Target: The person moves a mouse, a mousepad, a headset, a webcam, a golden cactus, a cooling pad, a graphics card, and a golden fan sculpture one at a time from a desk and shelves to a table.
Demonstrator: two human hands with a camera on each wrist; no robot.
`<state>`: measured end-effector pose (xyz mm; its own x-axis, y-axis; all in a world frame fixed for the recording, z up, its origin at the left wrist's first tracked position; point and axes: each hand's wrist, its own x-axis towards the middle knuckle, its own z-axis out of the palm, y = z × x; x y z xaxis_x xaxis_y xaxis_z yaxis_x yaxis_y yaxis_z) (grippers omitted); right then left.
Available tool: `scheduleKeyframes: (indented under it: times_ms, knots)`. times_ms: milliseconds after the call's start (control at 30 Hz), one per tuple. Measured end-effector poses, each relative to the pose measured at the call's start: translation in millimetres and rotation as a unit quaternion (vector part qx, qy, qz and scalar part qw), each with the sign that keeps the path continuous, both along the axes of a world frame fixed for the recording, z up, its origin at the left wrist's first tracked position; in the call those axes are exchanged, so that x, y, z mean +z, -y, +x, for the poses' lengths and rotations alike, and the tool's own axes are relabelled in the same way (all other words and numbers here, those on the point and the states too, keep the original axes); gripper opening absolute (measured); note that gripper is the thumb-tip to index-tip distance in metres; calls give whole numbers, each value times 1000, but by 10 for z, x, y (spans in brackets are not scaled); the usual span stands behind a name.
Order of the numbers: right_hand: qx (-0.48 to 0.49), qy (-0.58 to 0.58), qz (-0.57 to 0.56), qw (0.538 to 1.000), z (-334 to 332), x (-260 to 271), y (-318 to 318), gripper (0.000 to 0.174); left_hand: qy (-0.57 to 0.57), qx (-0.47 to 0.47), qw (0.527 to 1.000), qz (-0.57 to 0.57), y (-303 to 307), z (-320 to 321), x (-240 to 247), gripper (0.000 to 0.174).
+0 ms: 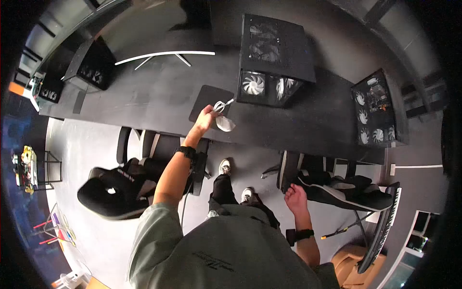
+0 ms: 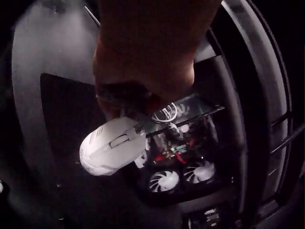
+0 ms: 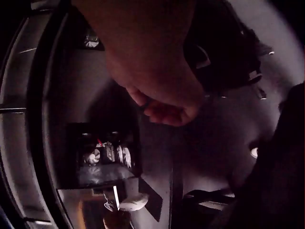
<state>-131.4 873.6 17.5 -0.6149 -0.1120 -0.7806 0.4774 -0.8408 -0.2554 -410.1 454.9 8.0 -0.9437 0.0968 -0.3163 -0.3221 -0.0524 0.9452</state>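
Observation:
My left hand [image 1: 205,118] reaches out over the front of the black desk [image 1: 159,96] and grips the bundled white cable [image 1: 220,105] of a computer mouse. The white mouse [image 1: 225,124] hangs from that hand by its cable, beside a dark mouse pad [image 1: 207,98]. Seen from the left wrist, the mouse [image 2: 113,145] shows its buttons and scroll wheel, while the fingers are mostly in shadow. Lower on the right, my right hand [image 1: 296,197] hangs beside a gaming chair, fingers loosely curled and holding nothing.
A black computer case [image 1: 274,58] with white fans stands just beyond the mouse; another case [image 1: 378,108] is at the right end. A white-edged monitor [image 1: 166,57] stands at the back left. Gaming chairs [image 1: 115,192] flank the person, and a keyboard instrument [image 1: 382,226] is at the right.

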Motion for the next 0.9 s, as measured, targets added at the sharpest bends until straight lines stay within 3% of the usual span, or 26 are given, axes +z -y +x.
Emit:
scheduleKeyframes:
  times_ms: [67,133,233,300,367,433,500,567,633,767,867,900]
  knots:
    - [35,-18,-1,999,-77,35,-65,13,12,27,999,20,-179,453,416,7]
    - [132,-69,44,988,-202,201,7,12,-4,41,997,67,-293,883,585,7]
    - [271,-194,217,918,-307,575,218,21,65,103,987,101,-519,1646,984,7]
    - [357,-306,354,808,-325,853,439,33,86,99,980,147,-594,2108,1045,11]
    - [386,-436,414,700,-318,863,636,57,90,103,973,188,-693,2528,1161,11]
    - [395,-536,500,554,-265,1082,848,77,117,121,958,230,-756,2865,1244,11]
    - [435,-558,518,480,-169,1317,1064,88,117,135,947,269,-788,3138,1249,11]
    - [456,-583,504,444,-49,1397,1232,90,123,136,934,308,-802,3383,1346,13]
    - [449,-598,483,456,58,1381,1379,85,121,157,926,320,-783,3589,1410,14]
    - [454,-618,486,419,265,1438,1700,69,92,157,927,327,-551,4060,1535,25]
    - [458,-668,467,355,426,1516,2037,62,87,156,934,309,-204,4447,1529,31]
    - [458,-673,461,353,494,1553,2189,62,94,161,936,298,-66,4586,1525,31]
